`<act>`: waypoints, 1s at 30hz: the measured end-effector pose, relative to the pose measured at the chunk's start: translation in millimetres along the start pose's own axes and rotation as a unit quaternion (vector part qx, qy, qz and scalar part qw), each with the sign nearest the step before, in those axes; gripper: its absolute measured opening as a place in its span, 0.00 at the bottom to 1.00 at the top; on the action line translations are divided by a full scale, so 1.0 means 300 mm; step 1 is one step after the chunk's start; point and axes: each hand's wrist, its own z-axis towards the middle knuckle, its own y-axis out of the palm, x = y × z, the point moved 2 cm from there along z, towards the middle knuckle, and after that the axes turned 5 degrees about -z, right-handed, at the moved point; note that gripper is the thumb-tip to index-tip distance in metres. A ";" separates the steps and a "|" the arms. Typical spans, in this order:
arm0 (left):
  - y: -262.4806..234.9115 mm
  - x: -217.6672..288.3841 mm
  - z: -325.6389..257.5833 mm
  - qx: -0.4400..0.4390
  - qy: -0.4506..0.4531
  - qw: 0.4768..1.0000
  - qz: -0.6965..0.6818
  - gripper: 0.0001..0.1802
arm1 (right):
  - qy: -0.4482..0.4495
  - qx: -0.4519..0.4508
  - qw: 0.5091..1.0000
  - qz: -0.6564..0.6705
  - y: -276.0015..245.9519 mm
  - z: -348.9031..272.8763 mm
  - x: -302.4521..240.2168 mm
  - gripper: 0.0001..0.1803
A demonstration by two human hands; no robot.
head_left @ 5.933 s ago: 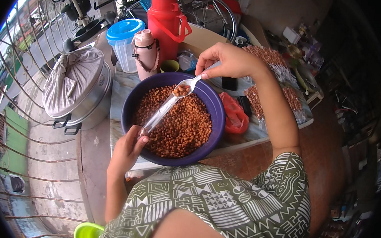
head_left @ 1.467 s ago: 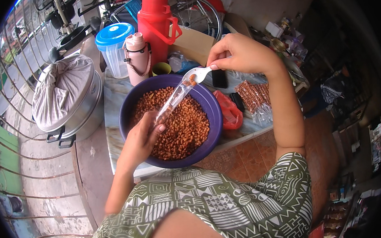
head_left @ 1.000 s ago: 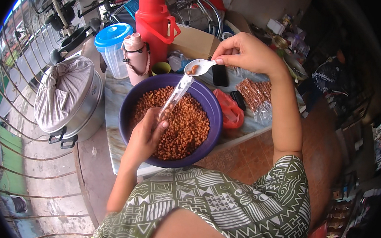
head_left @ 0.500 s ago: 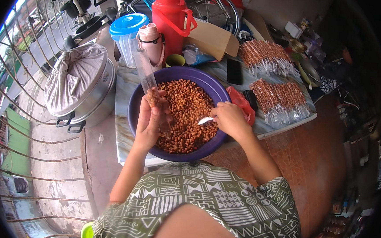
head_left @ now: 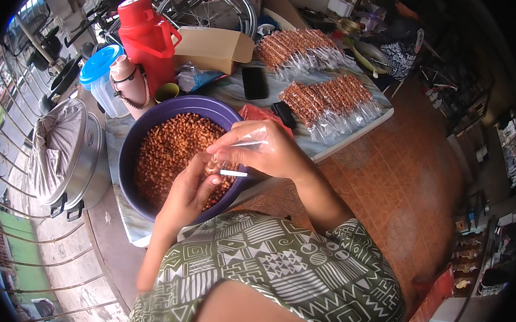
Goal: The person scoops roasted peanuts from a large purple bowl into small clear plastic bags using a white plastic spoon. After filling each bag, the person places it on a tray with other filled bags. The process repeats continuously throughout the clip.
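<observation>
Over the purple basin [head_left: 126, 158] of reddish-brown peanuts [head_left: 172, 146], both my hands meet at a narrow clear plastic bag [head_left: 253, 138]. My left hand [head_left: 189, 187] is closed with its fingertips around the bag's lower part, where a few peanuts show. My right hand [head_left: 270, 153] pinches the bag higher up, and the clear film spreads over its fingers. A small white plastic spoon [head_left: 233, 173] pokes out beneath the right hand; only its straight white part shows, and which fingers hold it is hidden.
Filled peanut bags lie in two rows, a far row [head_left: 298, 50] and a nearer row [head_left: 330, 106]. A black phone [head_left: 254, 83], cardboard box [head_left: 212, 49], red flask [head_left: 147, 36], pink bottle [head_left: 129, 83] and blue-lidded container [head_left: 101, 66] share the table. A large metal pot [head_left: 87, 161] stands left.
The right hand has moved from the peanuts up to the left hand and taken hold of the bag. The bag no longer stands upright. The view has turned to the right.
</observation>
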 end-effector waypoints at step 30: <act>0.011 -0.023 -0.386 0.381 -0.012 0.922 0.071 0.23 | 0.288 0.332 0.890 -0.120 -0.839 -0.710 1.082 0.04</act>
